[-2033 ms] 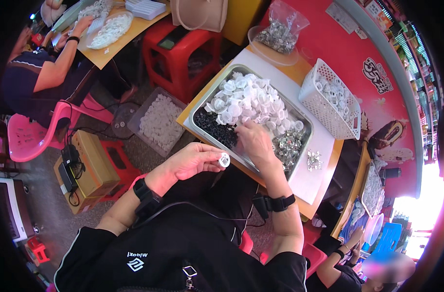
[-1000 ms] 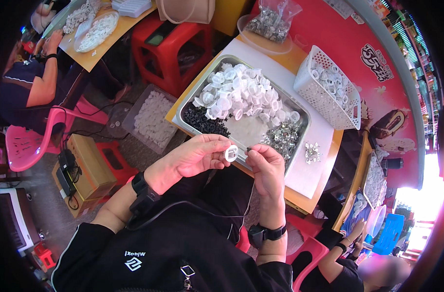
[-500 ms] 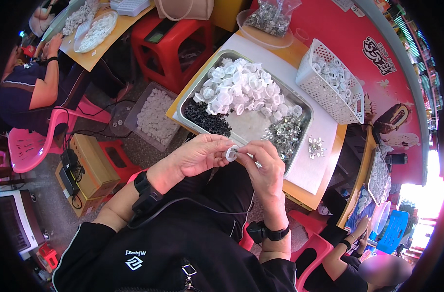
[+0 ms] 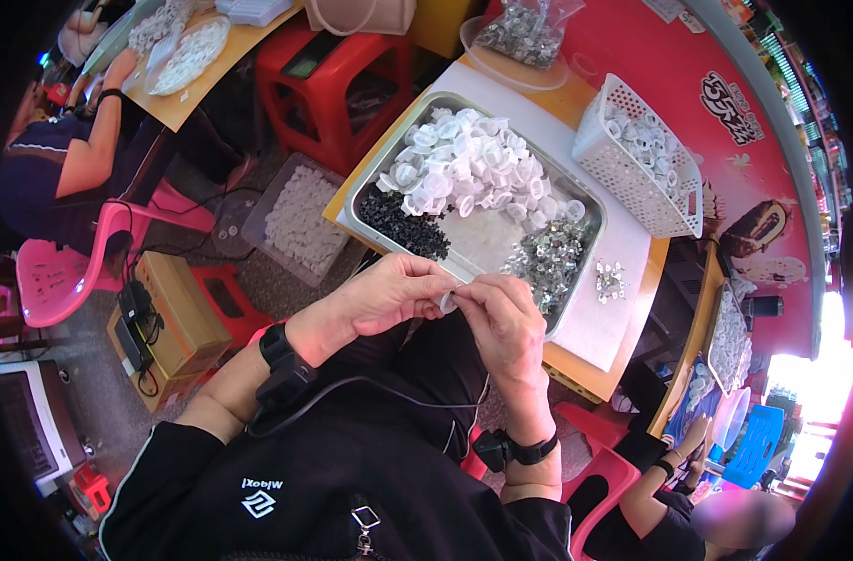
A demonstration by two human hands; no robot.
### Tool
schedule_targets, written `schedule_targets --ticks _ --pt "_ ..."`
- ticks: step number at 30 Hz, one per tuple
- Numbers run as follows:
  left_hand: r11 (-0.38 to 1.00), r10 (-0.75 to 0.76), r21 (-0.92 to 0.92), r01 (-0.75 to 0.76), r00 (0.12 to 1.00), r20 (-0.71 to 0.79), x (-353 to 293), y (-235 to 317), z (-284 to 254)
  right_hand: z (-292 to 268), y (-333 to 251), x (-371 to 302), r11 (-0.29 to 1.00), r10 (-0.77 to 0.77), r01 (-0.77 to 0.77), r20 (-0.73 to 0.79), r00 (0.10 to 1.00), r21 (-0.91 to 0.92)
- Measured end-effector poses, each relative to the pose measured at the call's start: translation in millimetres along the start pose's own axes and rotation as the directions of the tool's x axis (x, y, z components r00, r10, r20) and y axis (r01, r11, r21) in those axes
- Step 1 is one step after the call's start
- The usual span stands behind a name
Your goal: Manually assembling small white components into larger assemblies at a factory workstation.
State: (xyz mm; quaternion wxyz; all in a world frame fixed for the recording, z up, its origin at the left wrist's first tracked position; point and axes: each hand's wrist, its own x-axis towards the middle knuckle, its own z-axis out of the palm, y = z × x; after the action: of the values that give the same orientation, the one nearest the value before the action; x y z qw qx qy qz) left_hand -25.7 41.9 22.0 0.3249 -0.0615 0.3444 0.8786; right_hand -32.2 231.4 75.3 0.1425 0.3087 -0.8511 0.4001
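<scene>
A small round translucent plastic cap (image 4: 447,304) is pinched between the thumb and fingers of my left hand (image 4: 389,294), just in front of the tray's near edge. My right hand (image 4: 506,327) is closed too, its thumb and forefinger meeting at the cap's right side. Something small and dark shows at those fingertips, too tiny to name. Beyond my hands lies a metal tray (image 4: 482,245). It carries a heap of translucent caps (image 4: 473,164), a pile of small black parts (image 4: 398,224) at left and small shiny metal pieces (image 4: 557,266) at right.
Several metal pieces (image 4: 610,280) lie on the white sheet (image 4: 594,327) beside the tray. A white perforated basket (image 4: 623,182) of caps stands to the right. A red stool (image 4: 328,117) and a bin of white parts (image 4: 300,224) are at left. Other people work at both sides.
The cap has tilted between my fingers, from a rounder face to a narrower, more edge-on look. Both hands stay almost in place. The person at left has shifted an arm up toward their table.
</scene>
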Motion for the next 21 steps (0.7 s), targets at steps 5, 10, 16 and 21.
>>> schedule_targets --ticks 5,10,16,21 --pt "1.0 -0.021 -0.02 0.021 1.0 -0.012 2 6 1 8 4 -3 0.97 0.205 -0.208 0.043 0.978 0.124" --pt "0.996 0.061 0.064 -0.061 0.998 0.0 2 8 6 13 9 -9 0.468 0.652 -0.676 0.293 0.699 0.569" --pt "0.918 0.27 0.324 -0.229 0.959 -0.088 -1 8 18 13 9 -11 0.56 0.648 -0.624 0.181 0.74 0.545" --pt "0.738 0.482 0.557 -0.38 0.875 -0.042 2 3 23 19 11 -16 0.599 0.645 -0.576 0.091 0.759 0.555"
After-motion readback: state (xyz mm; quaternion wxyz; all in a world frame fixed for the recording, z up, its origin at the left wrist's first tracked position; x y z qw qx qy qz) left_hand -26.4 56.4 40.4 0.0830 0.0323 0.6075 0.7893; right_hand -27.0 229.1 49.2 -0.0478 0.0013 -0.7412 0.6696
